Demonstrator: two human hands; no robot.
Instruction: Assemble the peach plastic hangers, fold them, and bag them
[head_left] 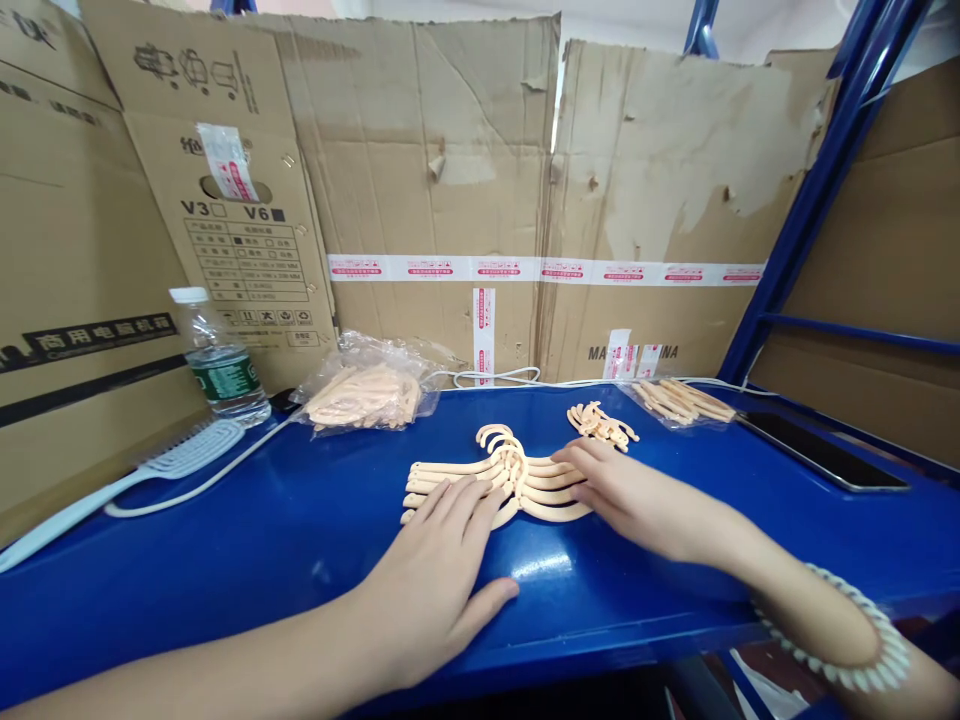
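Two clear bags [375, 350] hold beige pieces [367, 398] beyond the hangers [517, 468].

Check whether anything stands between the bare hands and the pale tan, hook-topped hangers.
Nothing visible does: the left hand lies on the hangers at one side, the right hand touches them at the other.

Room lies between hairbrush [112, 489] and hangers [514, 468]; cardboard [427, 215] walls off the back.

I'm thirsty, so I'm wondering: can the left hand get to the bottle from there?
Probably yes: the bottle stands upright, and only the brush and cord lie low in front. But the left hand rests on the hangers, so it would likely need to lift off and stretch.
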